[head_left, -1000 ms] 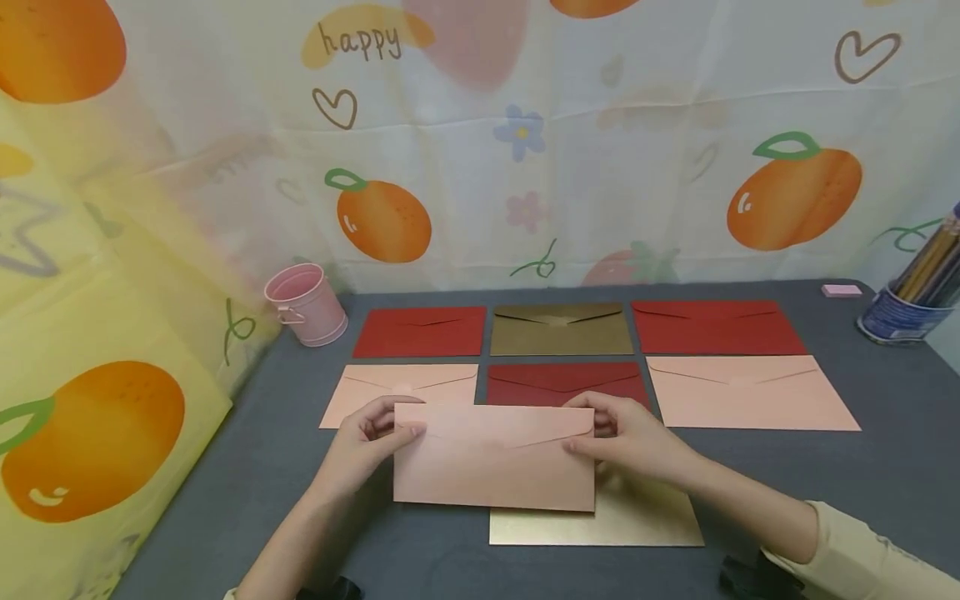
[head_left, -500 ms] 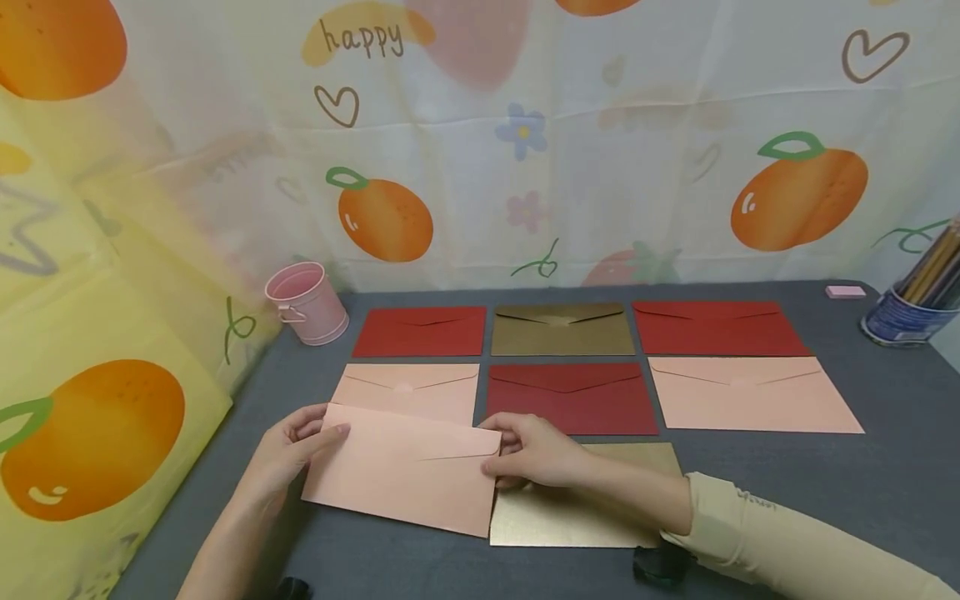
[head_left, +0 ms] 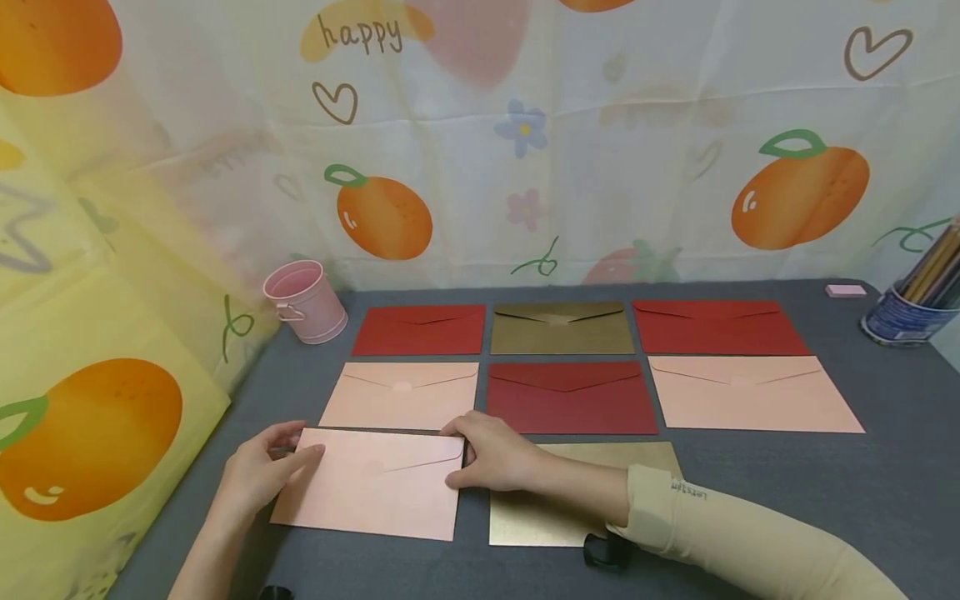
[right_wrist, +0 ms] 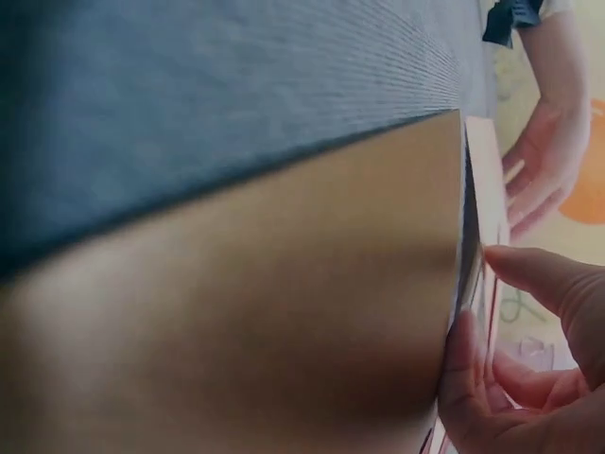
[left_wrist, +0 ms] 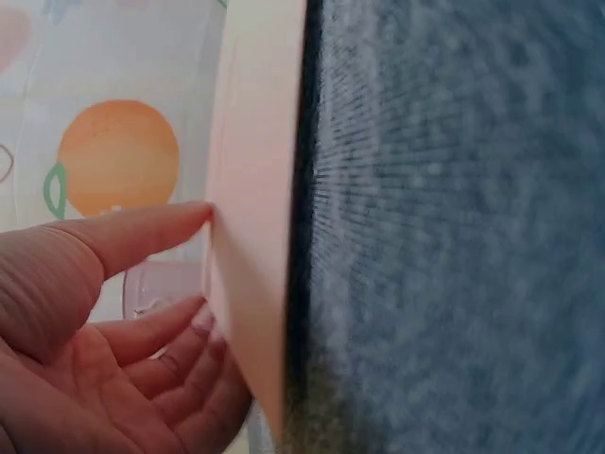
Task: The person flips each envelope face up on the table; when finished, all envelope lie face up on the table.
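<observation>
A pale pink envelope (head_left: 367, 487) lies low over the front left of the table, flap side up and slightly tilted. At its upper left corner my left hand (head_left: 255, 475) holds it, thumb on the face. My right hand (head_left: 495, 454) holds the right edge, thumb and fingers at the upper corner. In the left wrist view, the left thumb and fingertips meet the edge of the pink envelope (left_wrist: 255, 189). Beneath my right forearm lies a gold envelope (head_left: 540, 521), partly covered. It fills much of the right wrist view, where the gold envelope (right_wrist: 284, 312) sits beside the right fingers.
Behind are two rows: a red envelope (head_left: 420, 337), an olive-gold envelope (head_left: 562, 337) and another red envelope (head_left: 720, 333); then a pink envelope (head_left: 405, 408), a dark red envelope (head_left: 573, 408) and a wider pink envelope (head_left: 753, 408). A pink bucket (head_left: 307, 308), pencil holder (head_left: 907, 317) and eraser (head_left: 845, 291) stand around.
Both hands have carried the pink envelope leftward and down, from over the gold and dark red envelopes to the front left. More of the dark red envelope now shows.
</observation>
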A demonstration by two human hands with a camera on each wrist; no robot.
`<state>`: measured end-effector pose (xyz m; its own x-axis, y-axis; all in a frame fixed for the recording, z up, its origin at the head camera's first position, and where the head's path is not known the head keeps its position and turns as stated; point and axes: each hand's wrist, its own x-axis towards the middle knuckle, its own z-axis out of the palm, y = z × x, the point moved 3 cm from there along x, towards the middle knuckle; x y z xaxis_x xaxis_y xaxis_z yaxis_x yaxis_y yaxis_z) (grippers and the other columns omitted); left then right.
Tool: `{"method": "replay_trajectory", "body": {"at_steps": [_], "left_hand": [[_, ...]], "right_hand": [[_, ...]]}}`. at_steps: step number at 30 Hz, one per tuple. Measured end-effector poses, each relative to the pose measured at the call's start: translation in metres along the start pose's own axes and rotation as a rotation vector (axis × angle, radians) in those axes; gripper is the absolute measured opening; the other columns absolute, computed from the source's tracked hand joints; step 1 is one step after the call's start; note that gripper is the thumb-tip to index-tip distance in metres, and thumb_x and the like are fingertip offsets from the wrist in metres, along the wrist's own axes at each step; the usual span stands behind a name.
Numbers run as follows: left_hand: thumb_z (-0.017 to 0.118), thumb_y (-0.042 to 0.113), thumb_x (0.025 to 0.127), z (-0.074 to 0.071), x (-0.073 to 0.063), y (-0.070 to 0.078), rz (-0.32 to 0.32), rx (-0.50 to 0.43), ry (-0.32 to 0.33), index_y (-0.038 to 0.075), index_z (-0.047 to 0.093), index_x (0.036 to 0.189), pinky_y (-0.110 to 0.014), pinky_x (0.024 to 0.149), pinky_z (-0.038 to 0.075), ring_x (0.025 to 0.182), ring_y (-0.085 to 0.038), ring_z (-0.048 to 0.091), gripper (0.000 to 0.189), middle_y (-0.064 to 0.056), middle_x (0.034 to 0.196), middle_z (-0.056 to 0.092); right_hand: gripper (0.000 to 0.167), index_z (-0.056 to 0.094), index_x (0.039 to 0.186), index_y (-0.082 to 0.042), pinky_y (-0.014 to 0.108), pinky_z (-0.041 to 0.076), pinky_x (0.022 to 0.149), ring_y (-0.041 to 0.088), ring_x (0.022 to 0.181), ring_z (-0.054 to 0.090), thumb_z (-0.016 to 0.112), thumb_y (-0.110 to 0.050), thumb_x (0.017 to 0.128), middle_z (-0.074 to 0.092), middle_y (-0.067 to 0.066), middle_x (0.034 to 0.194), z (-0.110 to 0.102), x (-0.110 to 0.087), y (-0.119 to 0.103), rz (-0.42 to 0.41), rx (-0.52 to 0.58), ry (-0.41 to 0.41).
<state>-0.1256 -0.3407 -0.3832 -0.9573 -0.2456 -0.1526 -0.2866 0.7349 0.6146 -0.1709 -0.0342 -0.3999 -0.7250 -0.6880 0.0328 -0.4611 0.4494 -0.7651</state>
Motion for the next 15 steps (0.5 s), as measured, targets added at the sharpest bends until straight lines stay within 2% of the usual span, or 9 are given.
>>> {"method": "replay_trajectory", "body": {"at_steps": [6, 12, 15], "left_hand": [[0.073, 0.037, 0.086, 0.001, -0.003, 0.003, 0.055, 0.119, 0.021, -0.006, 0.054, 0.13, -0.031, 0.067, 0.047, 0.095, -0.032, 0.061, 0.064, -0.015, 0.103, 0.065], [0.071, 0.035, 0.088, 0.004, -0.007, 0.011, 0.109, 0.193, 0.061, -0.01, 0.055, 0.126, -0.046, 0.076, 0.051, 0.095, -0.035, 0.064, 0.061, -0.023, 0.108, 0.066], [0.07, 0.035, 0.089, 0.007, -0.01, 0.02, 0.162, 0.23, 0.094, -0.009, 0.057, 0.126, -0.052, 0.076, 0.05, 0.091, -0.035, 0.062, 0.059, -0.025, 0.11, 0.063]], "right_hand": [[0.047, 0.063, 0.119, -0.004, 0.02, 0.041, 0.067, 0.002, 0.066, 0.047, 0.079, -0.017, 0.077, 0.053, -0.001, 0.099, -0.001, 0.0, -0.004, 0.007, -0.074, -0.004], [0.043, 0.063, 0.117, -0.005, 0.02, 0.043, 0.068, 0.002, 0.064, 0.048, 0.079, -0.015, 0.078, 0.054, 0.0, 0.104, -0.001, -0.002, -0.004, 0.014, -0.069, -0.009], [0.041, 0.064, 0.117, -0.006, 0.02, 0.044, 0.068, 0.002, 0.065, 0.048, 0.078, -0.015, 0.08, 0.056, 0.001, 0.106, -0.004, -0.004, -0.003, 0.006, -0.059, -0.011]]}}
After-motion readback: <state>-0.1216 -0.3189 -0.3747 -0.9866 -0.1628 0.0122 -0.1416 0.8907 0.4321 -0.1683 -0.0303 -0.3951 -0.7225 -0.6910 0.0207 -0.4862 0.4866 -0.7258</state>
